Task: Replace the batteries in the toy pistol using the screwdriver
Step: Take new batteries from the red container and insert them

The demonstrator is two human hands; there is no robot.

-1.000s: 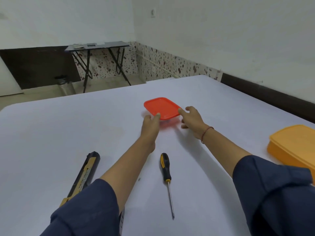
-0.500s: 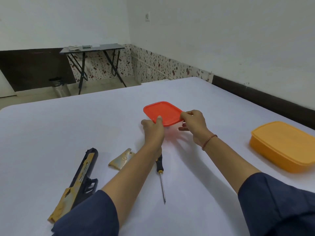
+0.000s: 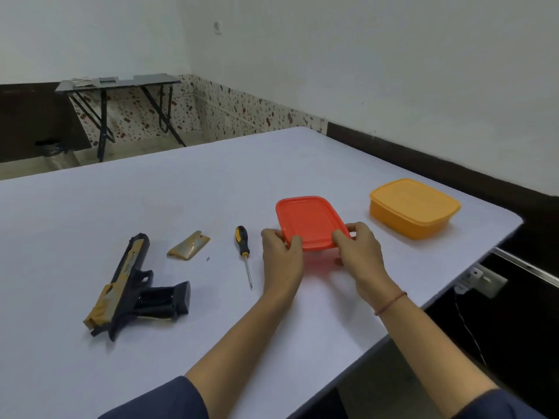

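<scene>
While the white table (image 3: 90, 207) is bearing the opened toy pistol (image 3: 130, 285) at eight o'clock, the left hand (image 3: 281, 252) and right hand (image 3: 360, 249) are pinching a red container (image 3: 308, 222) by its near edge at centre. Beside them the screwdriver (image 3: 242, 243), detached cover (image 3: 189, 246) and loose screw (image 3: 208, 259) are lying at nine o'clock; the unscrewing is looking finished, the battery swap and reclosing remaining.

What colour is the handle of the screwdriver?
The screwdriver handle is black and yellow; head view.

The speck (image 3: 207, 259) beside the loose cover (image 3: 188, 246) is tiny — impossible to identify.
</scene>
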